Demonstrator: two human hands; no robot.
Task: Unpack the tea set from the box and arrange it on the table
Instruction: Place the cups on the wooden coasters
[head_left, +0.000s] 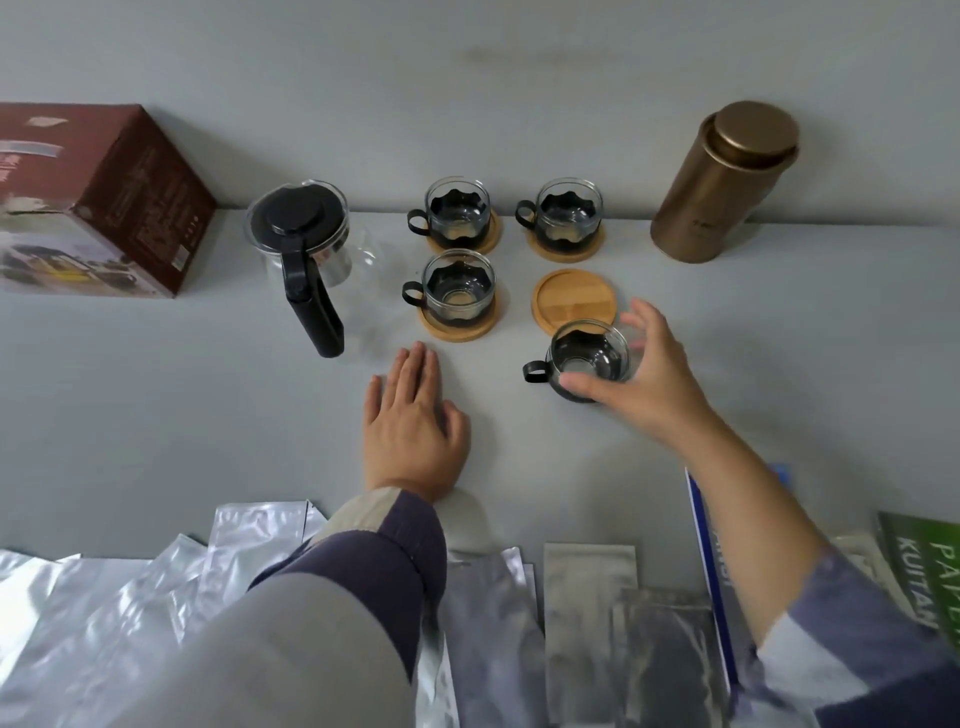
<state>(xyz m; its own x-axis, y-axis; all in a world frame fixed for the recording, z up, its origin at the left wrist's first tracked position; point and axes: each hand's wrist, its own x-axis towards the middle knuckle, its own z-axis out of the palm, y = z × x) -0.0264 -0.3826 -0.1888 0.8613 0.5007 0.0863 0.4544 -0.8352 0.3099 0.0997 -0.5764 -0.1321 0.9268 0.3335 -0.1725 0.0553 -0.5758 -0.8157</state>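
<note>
My right hand (647, 376) grips a glass cup with a black holder (587, 358), held just in front of a bare bamboo coaster (574, 299). Three other glass cups sit on bamboo coasters: back left (458, 210), back right (567, 213), front left (457, 291). A glass teapot with a black lid and handle (301, 249) stands to their left. My left hand (413, 421) lies flat on the table, fingers together, holding nothing. The dark red tea set box (98, 202) stands at the far left.
A bronze metal canister (724, 182) stands at the back right against the grey wall. Several silver foil pouches (587, 623) lie along the near edge of the grey table (182, 415). A green printed package (930, 566) and a blue-edged sheet (711, 571) lie near right.
</note>
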